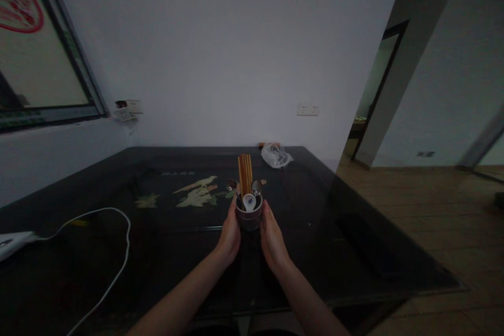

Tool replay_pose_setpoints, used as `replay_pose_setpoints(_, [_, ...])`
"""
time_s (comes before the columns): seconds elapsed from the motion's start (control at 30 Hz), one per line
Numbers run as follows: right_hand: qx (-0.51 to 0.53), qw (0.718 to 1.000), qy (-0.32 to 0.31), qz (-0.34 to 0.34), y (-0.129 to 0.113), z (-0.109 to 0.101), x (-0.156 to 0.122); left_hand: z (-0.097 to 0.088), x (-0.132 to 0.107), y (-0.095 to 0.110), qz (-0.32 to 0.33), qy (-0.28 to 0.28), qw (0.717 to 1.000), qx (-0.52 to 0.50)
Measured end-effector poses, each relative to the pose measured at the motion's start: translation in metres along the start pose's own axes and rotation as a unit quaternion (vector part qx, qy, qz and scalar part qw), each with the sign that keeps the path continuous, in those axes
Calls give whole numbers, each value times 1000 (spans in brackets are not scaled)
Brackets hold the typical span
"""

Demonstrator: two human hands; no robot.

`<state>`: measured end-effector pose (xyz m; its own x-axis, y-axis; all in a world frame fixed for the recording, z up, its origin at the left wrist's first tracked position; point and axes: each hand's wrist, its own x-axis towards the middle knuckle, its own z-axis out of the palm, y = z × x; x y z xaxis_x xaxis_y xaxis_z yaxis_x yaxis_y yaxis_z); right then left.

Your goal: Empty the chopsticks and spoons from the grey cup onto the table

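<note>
Cup: a small dark round cup [249,219] stands upright on the black glass-topped table [354,231], at the middle of the near half, straight ahead of the person.
Left hand: the left hand [229,239] lies against the cup's left side, fingers curled up along its wall, thumb near the rim; it grasps the cup.
Right hand: the right hand [272,241] lies against the cup's right side in the same way, fingers closed on the wall; it grasps the cup as well.
Forearms: both bare forearms run from the bottom edge of the view up to the cup and draw together there.
Chopsticks: a bundle of brown chopsticks [245,173] stands upright in the cup, well above its rim.
White spoon: a white ceramic spoon [249,201] sits in the cup at the front, bowl up, facing the person.
Metal spoons: one metal spoon [231,185] leans out to the left of the chopsticks and another [256,186] to the right, both in the cup.
Inlay: pale leaf and bird shapes [197,194] show under the glass, just behind and left of the cup.
Cable: a white cable [126,241] loops over the table well to the left of the cup.
Bag: a crumpled clear plastic bag [276,156] lies beyond the cup, at the table's far edge.
Socket: a white wall socket [307,109] sits on the wall behind the cup, up and to its right.
Frame: a dark-framed picture [39,63] hangs on the wall far left of the cup.
</note>
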<state>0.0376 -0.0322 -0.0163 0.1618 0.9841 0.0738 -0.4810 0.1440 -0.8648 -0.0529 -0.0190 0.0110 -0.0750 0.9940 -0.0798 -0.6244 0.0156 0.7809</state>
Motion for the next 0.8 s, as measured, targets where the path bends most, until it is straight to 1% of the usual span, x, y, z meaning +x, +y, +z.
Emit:
replay_pose_setpoints(0.07, [18,999,-8,32,3,14,-9,-8,-6,16,6,0,1000,-3])
replay_pose_setpoints(0.13, [26,998,-23,46,6,25,-16,-13,-10,28,11,3,1000,0])
replay_pose_setpoints(0.23, [23,998,-35,45,7,33,-20,-19,-12,34,15,5,1000,8])
replay_pose_setpoints(0.37, [12,998,-45,40,3,32,-23,-25,-10,29,16,5,1000,11])
replay_pose_setpoints(0.57, [2,997,-52,53,-6,28,-25,-29,-7,19,11,-33,999,10])
replay_pose_setpoints(0.67, [1,996,-42,73,-4,22,-25,-32,-7,16,14,-36,999,12])
replay_pose_setpoints(0.8, [-15,995,-6,97,-5,14,-19,-38,-2,16,3,-40,999,21])
